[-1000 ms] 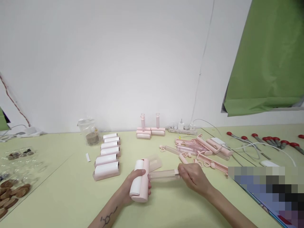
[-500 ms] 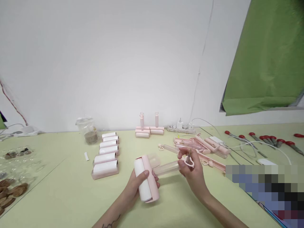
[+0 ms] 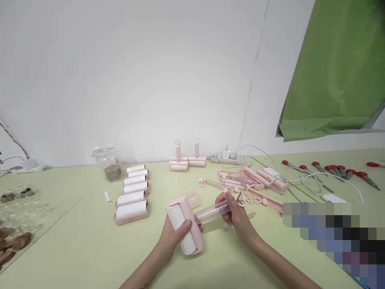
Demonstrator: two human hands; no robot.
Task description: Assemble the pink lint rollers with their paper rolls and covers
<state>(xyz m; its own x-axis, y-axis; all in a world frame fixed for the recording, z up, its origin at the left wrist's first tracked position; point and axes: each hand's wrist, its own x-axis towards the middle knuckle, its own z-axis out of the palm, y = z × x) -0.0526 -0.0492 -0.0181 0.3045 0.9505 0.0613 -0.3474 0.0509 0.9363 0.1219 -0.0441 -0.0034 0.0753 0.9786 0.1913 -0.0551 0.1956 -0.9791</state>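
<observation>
Clasping the roller [image 3: 179, 221] at near centre in the head view, the left hand [image 3: 174, 237] wraps its middle; the right hand [image 3: 236, 216] pinches the clear handle [image 3: 209, 213] towards its right end. Both look light and stiff — the handle probably slick, perhaps brittle — so mid-body holds seem safest.

L hand [image 3: 176, 236]: most fingers hidden behind white/pink roller [image 3: 184, 226]. R hand [image 3: 238, 218] covers outer end of clear handle [image 3: 209, 212]; thin pointed bit [image 3: 239, 196] by it too small to ID. Forearms [image 3: 279, 259] cut off at btm of pic. Bench [image 3: 78, 245], near R corner: pixelated patch [image 3: 337, 237], can't tell what's under. Near L corner: wood slices [image 3: 19, 241] cropped, clear pcs [image 3: 28, 210] blurry. Pink parts [image 3: 264, 180] toward back edge overlap, count unclear.
</observation>
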